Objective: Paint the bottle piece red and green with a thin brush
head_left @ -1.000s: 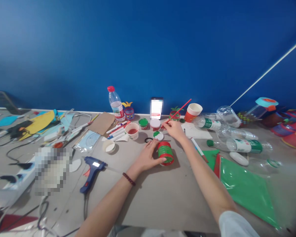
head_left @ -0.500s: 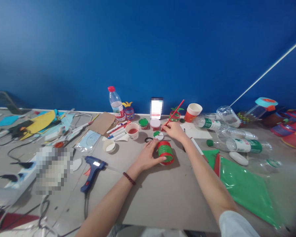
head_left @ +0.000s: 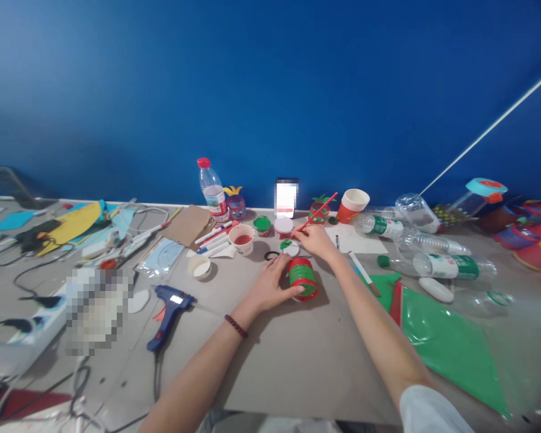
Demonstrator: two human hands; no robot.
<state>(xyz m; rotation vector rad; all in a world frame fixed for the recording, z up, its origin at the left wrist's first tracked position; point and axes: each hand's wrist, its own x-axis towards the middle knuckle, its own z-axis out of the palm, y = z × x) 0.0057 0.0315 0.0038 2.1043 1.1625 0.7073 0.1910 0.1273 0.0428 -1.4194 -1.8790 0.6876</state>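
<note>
Setting: a blue wall (head_left: pixel 270 90) is standing behind a grey table (head_left: pixel 315 367) that is bearing craft supplies. Item, centre of the table: a red-and-green container (head_left: pixel 302 273), apparently lying on its side with one end facing the wearer. Left hand (head_left: pixel 270 285): thumb and fingers are parting about the container's width and bracing it, the thumb reaching across the near end, presumably because a round body is liable to roll. Right hand (head_left: pixel 318 240): the fingertips are closing in a pinch on a red brush (head_left: pixel 322 210), its handle slanting up and away, a hold that is likely giving fine control of the tip. Item, just beyond the container: a white lid (head_left: pixel 293 249) that is carrying a green patch and seemingly serving as a palette; whether the brush is touching it, one cannot tell. Behind, within easy reach: an open green pot (head_left: pixel 262 225), a white-topped pot (head_left: pixel 283 227) and a paper cup (head_left: pixel 242 239) that is holding reddish liquid. Upright against the wall: a phone (head_left: pixel 286 198), probably leaning so that its screen is facing the wearer. Outlying stock: a blue glue gun (head_left: pixel 169 313) is lying toward one side, a green packet (head_left: pixel 451 343) toward the other, both leaving the middle to the hands.
</note>
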